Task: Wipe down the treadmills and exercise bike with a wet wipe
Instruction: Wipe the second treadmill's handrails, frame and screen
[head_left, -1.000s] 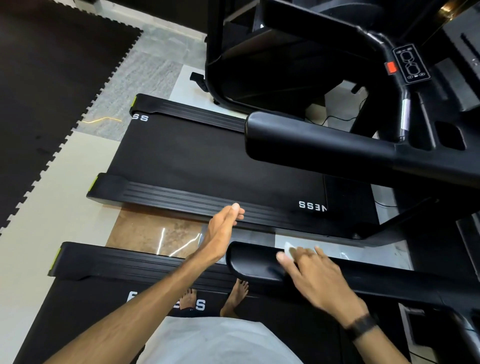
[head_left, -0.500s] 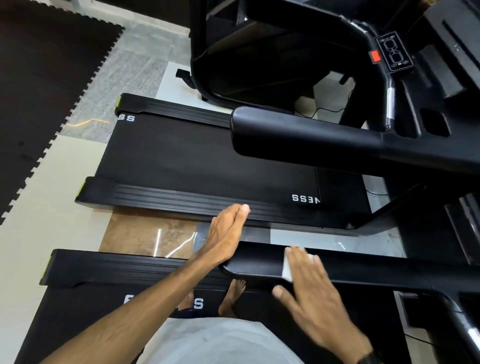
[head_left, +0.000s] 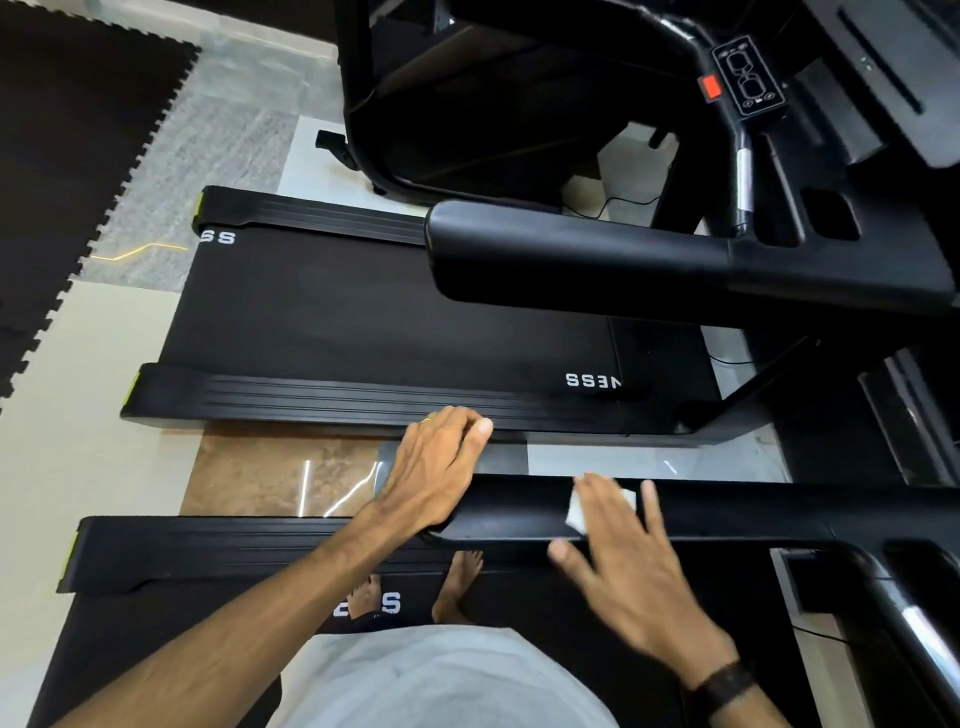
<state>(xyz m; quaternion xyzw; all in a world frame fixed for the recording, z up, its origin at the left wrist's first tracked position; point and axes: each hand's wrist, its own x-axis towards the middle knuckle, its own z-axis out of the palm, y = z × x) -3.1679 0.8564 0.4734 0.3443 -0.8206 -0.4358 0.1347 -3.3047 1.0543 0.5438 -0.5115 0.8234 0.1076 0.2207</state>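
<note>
Under my right hand (head_left: 631, 564) lies the wet wipe (head_left: 582, 512), a small white square pressed flat against the top of the near treadmill's handrail (head_left: 779, 512); my fingers are spread and straight over it, not curled round it, and they are blurred. Just to the left of that hand, my left hand (head_left: 434, 470) rests on the rounded end of the same black rail, fingers loosely extended over its far edge and grasping nothing that I can see. Below both hands, my bare feet (head_left: 460, 587) stand on the belt of the near treadmill (head_left: 156, 623). Beyond my hands, across a strip of tiled floor (head_left: 270, 467), sits the second treadmill (head_left: 395, 322), its own thick handrail (head_left: 571, 260) running out above its belt. Farther past that, up to the right of my right hand, is a console panel (head_left: 748, 78) with a red button (head_left: 710, 87). A dark band (head_left: 724, 686) circles my right wrist.
</note>
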